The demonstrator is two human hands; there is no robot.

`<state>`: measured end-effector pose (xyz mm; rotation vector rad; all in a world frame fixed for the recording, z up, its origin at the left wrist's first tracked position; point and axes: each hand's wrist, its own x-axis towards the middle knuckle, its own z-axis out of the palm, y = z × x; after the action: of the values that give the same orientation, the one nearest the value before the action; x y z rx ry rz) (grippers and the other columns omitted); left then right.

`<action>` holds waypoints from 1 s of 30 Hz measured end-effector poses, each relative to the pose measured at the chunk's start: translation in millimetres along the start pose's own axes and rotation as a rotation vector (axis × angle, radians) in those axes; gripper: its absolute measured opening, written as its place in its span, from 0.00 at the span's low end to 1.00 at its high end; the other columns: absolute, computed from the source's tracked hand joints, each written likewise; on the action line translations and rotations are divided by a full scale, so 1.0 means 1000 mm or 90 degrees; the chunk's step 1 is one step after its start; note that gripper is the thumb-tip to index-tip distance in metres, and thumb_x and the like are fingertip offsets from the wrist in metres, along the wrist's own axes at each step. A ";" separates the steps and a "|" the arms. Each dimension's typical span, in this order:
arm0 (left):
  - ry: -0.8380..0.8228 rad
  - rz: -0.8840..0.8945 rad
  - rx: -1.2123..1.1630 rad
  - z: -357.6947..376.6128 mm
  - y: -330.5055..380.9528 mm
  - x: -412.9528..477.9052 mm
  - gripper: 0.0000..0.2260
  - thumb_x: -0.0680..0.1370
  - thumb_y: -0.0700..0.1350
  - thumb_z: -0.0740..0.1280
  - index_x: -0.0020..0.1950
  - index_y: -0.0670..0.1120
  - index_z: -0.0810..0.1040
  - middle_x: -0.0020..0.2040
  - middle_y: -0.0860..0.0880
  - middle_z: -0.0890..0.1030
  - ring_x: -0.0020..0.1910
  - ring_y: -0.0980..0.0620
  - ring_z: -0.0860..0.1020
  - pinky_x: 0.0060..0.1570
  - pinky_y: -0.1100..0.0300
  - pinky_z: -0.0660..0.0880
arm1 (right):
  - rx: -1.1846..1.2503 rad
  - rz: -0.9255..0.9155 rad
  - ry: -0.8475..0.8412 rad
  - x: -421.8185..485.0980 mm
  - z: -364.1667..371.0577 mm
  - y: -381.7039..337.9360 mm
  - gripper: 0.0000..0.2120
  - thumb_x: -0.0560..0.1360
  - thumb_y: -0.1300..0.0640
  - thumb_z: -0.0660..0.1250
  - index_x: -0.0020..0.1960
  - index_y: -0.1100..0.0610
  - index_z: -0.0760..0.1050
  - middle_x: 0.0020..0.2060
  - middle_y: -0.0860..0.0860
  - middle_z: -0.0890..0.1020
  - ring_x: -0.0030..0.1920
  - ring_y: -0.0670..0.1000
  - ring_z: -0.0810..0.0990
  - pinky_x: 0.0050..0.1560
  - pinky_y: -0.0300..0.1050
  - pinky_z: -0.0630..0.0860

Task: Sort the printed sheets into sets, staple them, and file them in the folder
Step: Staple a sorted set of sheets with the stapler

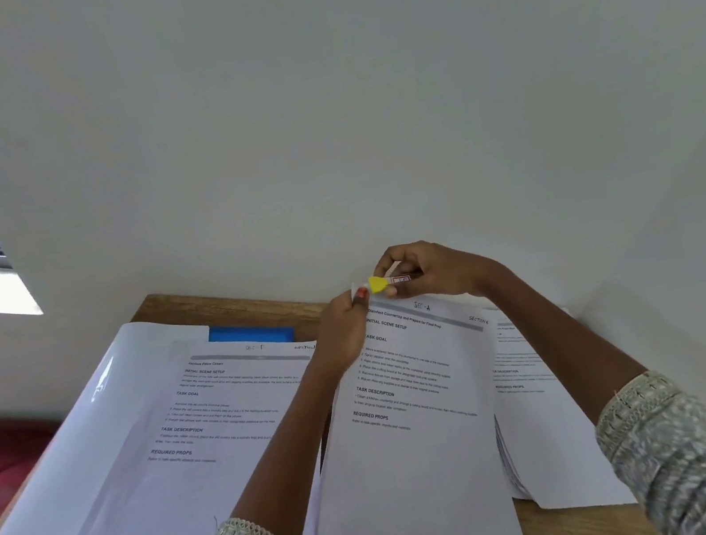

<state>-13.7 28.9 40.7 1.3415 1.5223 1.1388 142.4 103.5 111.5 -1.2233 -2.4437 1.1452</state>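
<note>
Stapler [378,284] half hidden in gripping right hand [431,273]; left hand [344,324] pinches sheets [410,397].

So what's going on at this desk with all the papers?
A person is stapling the middle set of sheets. The left hand pinches its top corner while the right hand holds a small yellow stapler against it. A second stack lies left on a glossy folder, a third stack right.
</note>
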 end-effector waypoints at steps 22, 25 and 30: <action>0.015 0.107 -0.010 0.005 0.005 -0.005 0.08 0.84 0.45 0.56 0.47 0.45 0.62 0.34 0.48 0.70 0.34 0.52 0.68 0.35 0.55 0.66 | 0.012 0.064 -0.125 -0.006 -0.010 -0.018 0.14 0.78 0.54 0.64 0.58 0.61 0.79 0.50 0.56 0.84 0.47 0.45 0.82 0.50 0.35 0.76; 0.011 0.116 -0.024 0.005 0.006 -0.006 0.06 0.84 0.44 0.57 0.48 0.45 0.63 0.36 0.46 0.71 0.35 0.51 0.70 0.35 0.54 0.67 | -0.013 0.067 -0.107 -0.006 -0.009 -0.022 0.13 0.77 0.55 0.66 0.56 0.63 0.80 0.49 0.58 0.84 0.44 0.47 0.82 0.47 0.35 0.76; -0.005 0.099 -0.080 -0.001 0.013 -0.008 0.08 0.84 0.47 0.54 0.49 0.44 0.64 0.38 0.47 0.72 0.37 0.51 0.72 0.37 0.58 0.69 | -0.039 0.047 -0.040 -0.007 -0.003 -0.026 0.09 0.76 0.54 0.69 0.47 0.61 0.81 0.39 0.58 0.80 0.39 0.51 0.75 0.41 0.41 0.71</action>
<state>-10.1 21.3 53.8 1.3952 1.3371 1.3017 133.0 90.5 133.0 -1.3249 -2.5173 1.1526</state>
